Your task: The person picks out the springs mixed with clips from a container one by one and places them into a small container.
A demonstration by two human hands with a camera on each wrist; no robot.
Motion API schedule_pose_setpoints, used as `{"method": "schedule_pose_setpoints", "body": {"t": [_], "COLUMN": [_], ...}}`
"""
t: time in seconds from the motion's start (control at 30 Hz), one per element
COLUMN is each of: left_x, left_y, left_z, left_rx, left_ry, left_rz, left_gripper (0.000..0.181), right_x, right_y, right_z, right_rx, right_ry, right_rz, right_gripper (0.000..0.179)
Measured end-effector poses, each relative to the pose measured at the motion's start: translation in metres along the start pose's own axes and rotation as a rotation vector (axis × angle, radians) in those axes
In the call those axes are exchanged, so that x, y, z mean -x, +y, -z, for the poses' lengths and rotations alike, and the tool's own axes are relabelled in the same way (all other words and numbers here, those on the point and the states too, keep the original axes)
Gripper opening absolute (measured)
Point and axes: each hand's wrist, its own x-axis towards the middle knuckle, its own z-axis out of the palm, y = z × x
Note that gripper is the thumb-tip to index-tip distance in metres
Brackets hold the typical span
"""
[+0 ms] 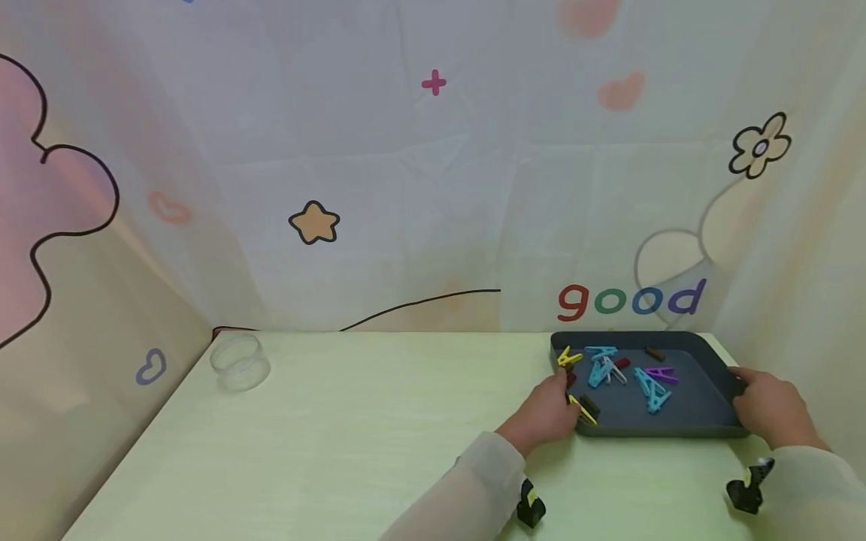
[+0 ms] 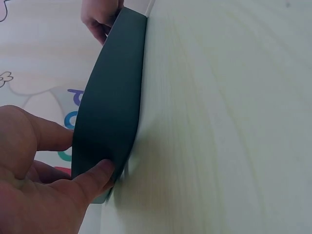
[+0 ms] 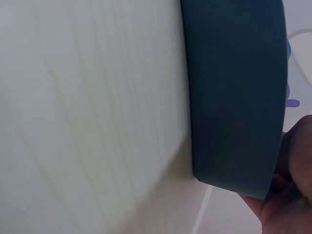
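Observation:
A dark grey rectangular tray is at the table's back right. My left hand grips its left side, the thumb pressed on the outer wall in the left wrist view. On the opposite side my right hand holds the right rim; its fingers are partly hidden behind the tray wall in the right wrist view. Inside lie several clothes pegs: blue pegs, a purple peg, a pale peg and yellow pegs. Small brown pieces and red ones lie among them.
A clear round container stands at the far left corner of the pale wooden table. Printed curtains hang close behind the table and at both sides. Black devices are strapped at both wrists.

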Motion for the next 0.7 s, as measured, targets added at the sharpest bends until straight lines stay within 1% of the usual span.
{"method": "schedule_pose_setpoints", "body": {"t": [0.13, 0.27, 0.43, 0.7], "left_x": [0.001, 0.000, 0.000, 0.006], "left_y": [-0.001, -0.003, -0.007, -0.011], "left_z": [0.001, 0.001, 0.001, 0.006], "left_rx": [0.017, 0.032, 0.078, 0.092], "left_ry": [-0.001, 0.000, -0.002, -0.002], "left_rz": [0.011, 0.016, 0.034, 0.036], "left_gripper": [0.062, 0.062, 0.063, 0.063], "right_x": [0.003, 0.005, 0.007, 0.009], "right_y": [-0.002, -0.005, -0.008, -0.013], "right_z": [-0.001, 0.000, 0.000, -0.001], "right_rx": [0.001, 0.001, -0.002, 0.008], "right_ry": [0.015, 0.023, 0.019, 0.021], "right_rz": [0.017, 0.017, 0.016, 0.035], "right_gripper": [0.050, 0.051, 0.051, 0.051]}}
